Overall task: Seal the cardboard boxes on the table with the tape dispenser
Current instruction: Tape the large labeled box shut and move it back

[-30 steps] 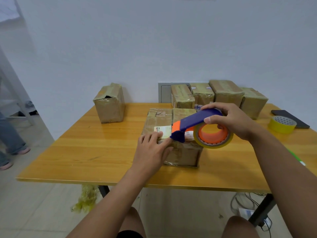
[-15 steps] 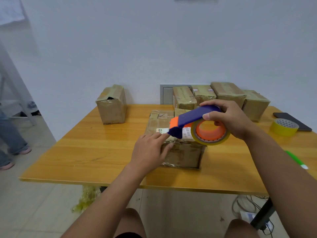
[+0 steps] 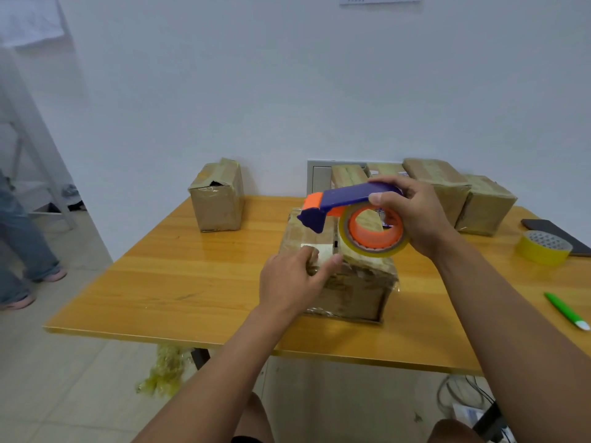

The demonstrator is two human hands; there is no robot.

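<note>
A cardboard box (image 3: 355,292) wrapped in clear tape sits in the middle of the wooden table (image 3: 179,282). My left hand (image 3: 292,278) rests on its near top edge, fingers pressed on a white label. My right hand (image 3: 412,215) grips a blue and orange tape dispenser (image 3: 355,215) with a yellowish tape roll, held just above the far part of the box, its nose pointing left. A single taped box (image 3: 217,199) stands at the back left. Several more boxes (image 3: 447,190) line the wall at the back right.
A spare yellow tape roll (image 3: 543,247) and a dark phone (image 3: 556,233) lie at the right. A green pen (image 3: 566,311) lies near the right edge. A person's legs (image 3: 19,251) stand on the floor at far left. Crumpled tape (image 3: 163,372) hangs under the table.
My right hand has lifted the dispenser up off the box top and tilted its nose higher. My left hand stays pressed on the near edge of the box.
</note>
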